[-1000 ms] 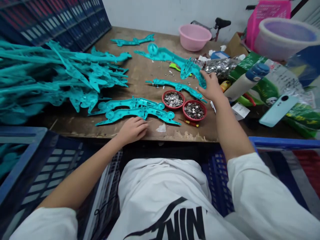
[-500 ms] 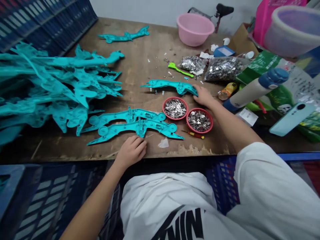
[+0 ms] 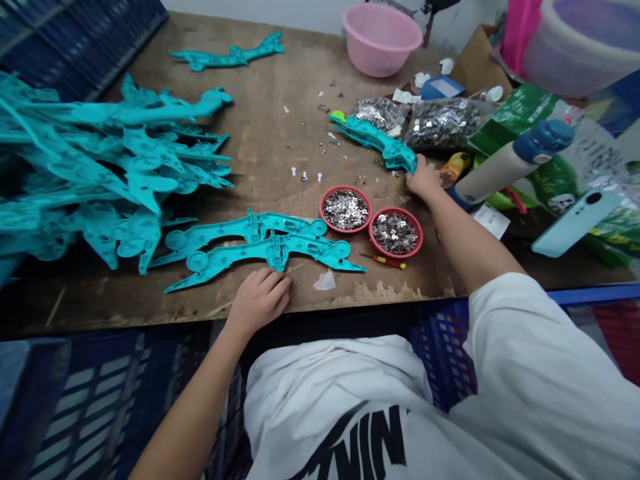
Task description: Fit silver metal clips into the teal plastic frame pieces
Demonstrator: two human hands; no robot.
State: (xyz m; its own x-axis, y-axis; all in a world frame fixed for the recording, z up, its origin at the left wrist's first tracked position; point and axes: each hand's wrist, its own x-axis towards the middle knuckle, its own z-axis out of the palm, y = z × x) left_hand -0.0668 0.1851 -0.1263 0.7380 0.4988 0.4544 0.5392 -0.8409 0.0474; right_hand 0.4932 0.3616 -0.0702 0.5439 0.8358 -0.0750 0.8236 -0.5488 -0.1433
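Observation:
My right hand (image 3: 424, 179) grips the near right end of a turquoise plastic part (image 3: 375, 139), long and narrow. This part slants across the table and covers most of a bright green tool (image 3: 338, 116). At the table's front edge, my left hand (image 3: 261, 300) rests with its fingers curled together; what they hold, if anything, is hidden. Just beyond its fingertips lies a turquoise plastic part (image 3: 233, 255), with another turquoise part (image 3: 235, 231) close behind. Two red bowls of small metal pieces, one (image 3: 345, 228) left of the other (image 3: 396, 256), stand between my hands.
A large heap of turquoise parts (image 3: 100, 167) fills the left side. One more turquoise part (image 3: 230, 57) lies at the back. A small screwdriver (image 3: 390, 262) lies before the bowls. Bags of metal pieces (image 3: 447, 125), a bottle (image 3: 515, 163) and a phone (image 3: 575, 223) crowd the right.
My right hand has moved the turquoise part away and to the right, onto the green tool. Small white pieces now lie uncovered where it was. My left hand has barely moved.

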